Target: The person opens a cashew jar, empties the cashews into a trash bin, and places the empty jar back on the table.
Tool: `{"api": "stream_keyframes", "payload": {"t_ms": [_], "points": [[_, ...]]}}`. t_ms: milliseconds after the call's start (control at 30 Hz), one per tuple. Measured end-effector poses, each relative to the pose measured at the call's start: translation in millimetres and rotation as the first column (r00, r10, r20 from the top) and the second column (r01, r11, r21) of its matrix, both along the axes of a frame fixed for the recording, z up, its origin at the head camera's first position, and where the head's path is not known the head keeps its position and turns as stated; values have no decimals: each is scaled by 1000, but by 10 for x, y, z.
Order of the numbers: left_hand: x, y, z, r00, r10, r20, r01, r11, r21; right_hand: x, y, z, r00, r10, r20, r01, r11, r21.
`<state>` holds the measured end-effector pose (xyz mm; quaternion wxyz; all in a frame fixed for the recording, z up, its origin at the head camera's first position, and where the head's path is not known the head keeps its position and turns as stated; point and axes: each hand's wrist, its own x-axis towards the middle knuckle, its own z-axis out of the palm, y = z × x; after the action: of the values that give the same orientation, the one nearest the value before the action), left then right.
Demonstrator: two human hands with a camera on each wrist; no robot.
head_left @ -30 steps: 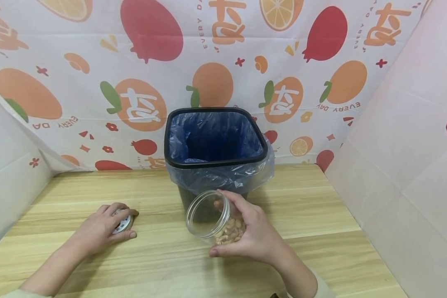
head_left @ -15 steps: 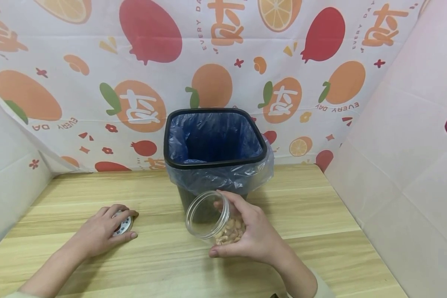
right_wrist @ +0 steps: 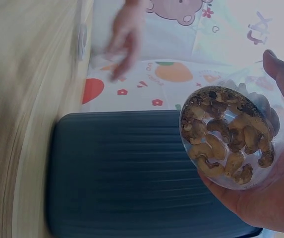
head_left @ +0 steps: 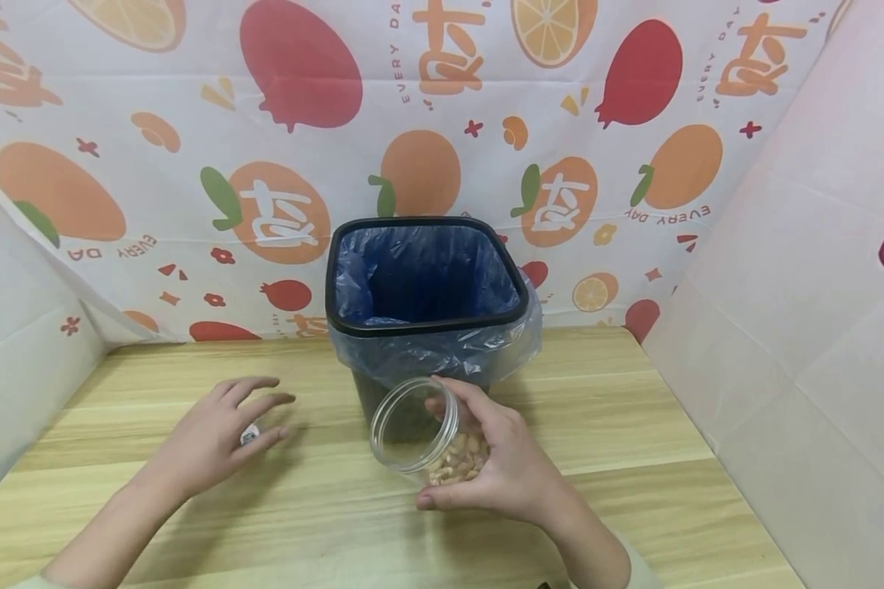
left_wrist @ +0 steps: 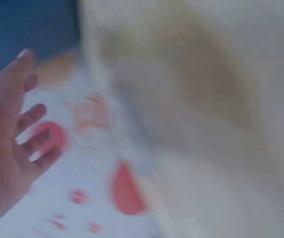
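Observation:
My right hand (head_left: 514,466) grips a clear plastic jar (head_left: 448,429) around its side, tilted with its open mouth facing left. Cashews (head_left: 458,460) rest along the jar's lower side and bottom; the right wrist view shows several through the base. On the left, my left hand (head_left: 217,438) hovers over a small round lid (head_left: 250,434), fingers spread and holding nothing. Most of the lid is hidden beneath that hand in the head view. From the right wrist, the lid (right_wrist: 82,42) appears flat on the table, apart from the blurred left hand (right_wrist: 124,44).
Behind the jar stands a dark bin (head_left: 427,329) with a black rim and a blue plastic liner folded over it. The wooden table (head_left: 324,515) meets a fruit-print cloth (head_left: 479,164) at the back. Pale cloth walls flank both sides.
My left hand has let go of the lid and lifted off it, its fingers spreading up and to the right. The right hand and the jar have stayed in nearly the same place.

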<state>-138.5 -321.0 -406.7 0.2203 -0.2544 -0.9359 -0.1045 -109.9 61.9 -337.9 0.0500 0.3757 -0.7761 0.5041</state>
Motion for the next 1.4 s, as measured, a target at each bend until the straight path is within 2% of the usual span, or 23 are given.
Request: {"api": "stream_keyframes", "payload": {"t_ms": [67, 133, 200, 267, 333, 400, 433, 467, 600, 767, 900, 1067, 1133, 1200, 1300, 1400], "points": [[21, 177, 249, 994, -34, -101, 40, 997, 64, 4, -1, 0, 1000, 1, -1, -1, 1000, -2], [62, 375, 525, 973, -67, -223, 97, 987, 125, 7, -1, 2, 1000, 4, 3, -4, 1000, -8], [104, 576, 789, 929, -98, -356, 174, 967, 187, 11, 2, 6, 1000, 5, 6, -5, 1000, -10], [144, 769, 1025, 874, -124, -469, 262, 935, 241, 14, 4, 11, 1000, 4, 8, -4, 1000, -11], [175, 939, 1214, 821, -150, -552, 345, 899, 270, 16, 5, 16, 1000, 4, 15, -4, 1000, -9], [201, 1079, 1352, 785, -180, -592, 402, 876, 267, 14, 5, 19, 1000, 7, 17, -7, 1000, -9], [206, 1140, 1404, 773, -199, -602, 419, 873, 250, 14, 8, 19, 1000, 9, 16, -9, 1000, -10], [210, 1192, 1443, 768, -218, -602, 426, 876, 226, 14, 10, 19, 1000, 9, 14, -9, 1000, -9], [184, 1331, 1510, 775, -291, -561, 413, 905, 101, 5, 15, 13, 1000, 10, 4, -10, 1000, -8], [107, 1384, 1476, 804, -319, -501, 386, 922, 32, -9, 14, -1, 1000, 0, -20, 0, 1000, 6], [51, 1388, 1416, 817, -315, -483, 388, 920, 55, -15, 12, -11, 1000, 3, -30, -3, 1000, 6], [4, 1352, 1371, 833, -303, -463, 403, 905, 134, -17, 13, -8, 1000, 8, -25, -8, 1000, -2], [-9, 1334, 1360, 839, -295, -458, 401, 903, 153, 8, 12, 36, 1000, 8, -24, -8, 1000, -6], [-21, 1319, 1358, 835, -289, -469, 401, 902, 158, 48, 9, 112, 1000, 12, -15, -12, 1000, -14], [-29, 1301, 1363, 833, -284, -475, 390, 910, 140, 102, 10, 225, 1000, 23, -6, -23, 999, -29], [-36, 1285, 1369, 839, -281, -466, 376, 918, 123, 132, 24, 306, 999, 34, 12, -33, 999, -43]]}}
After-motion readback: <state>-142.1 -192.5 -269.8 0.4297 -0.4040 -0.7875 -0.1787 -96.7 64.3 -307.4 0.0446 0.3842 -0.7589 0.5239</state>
